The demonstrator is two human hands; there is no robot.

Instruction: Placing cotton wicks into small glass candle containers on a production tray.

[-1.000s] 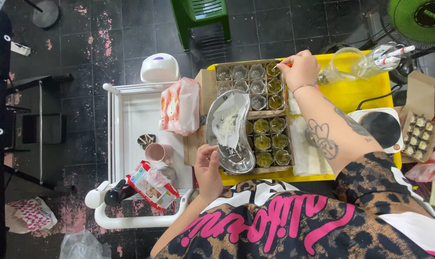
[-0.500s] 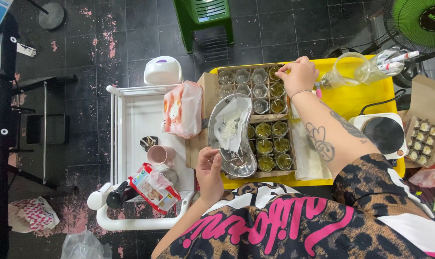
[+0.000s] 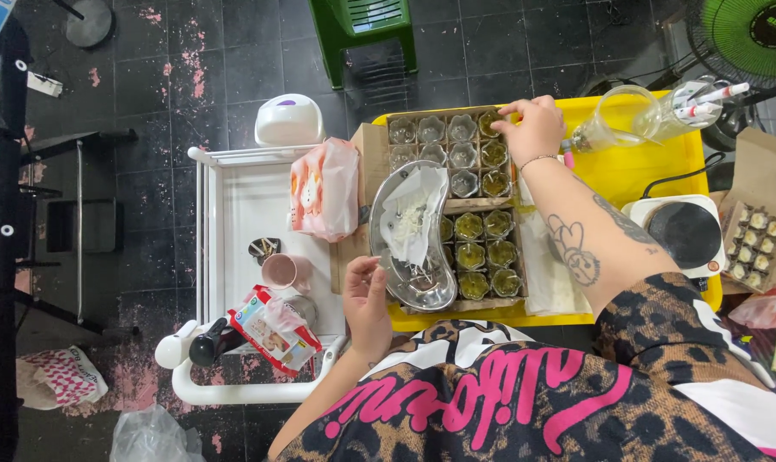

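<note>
the right hand (image 3: 538,128) pinched a small glass jar (image 3: 490,124) in the box (image 3: 456,205) on the yellow tray (image 3: 636,167), hard and easy to break, while the left hand (image 3: 366,299) lay open by the metal dish (image 3: 413,282).

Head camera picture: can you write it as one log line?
right hand: on small clear glass jars | left hand: beside kidney-shaped metal dish | under jars: yellow plastic tray

Small glass jars (image 3: 472,204) in a cardboard box, upright, 3 per row; those under the right hand's fingertips & nearer rows hold yellow-green stuff, far-left ones clear. Kidney-shaped steel dish (image 3: 413,239) w/ crumpled tissue lies tilted, just beyond left hand's fingers.
</note>
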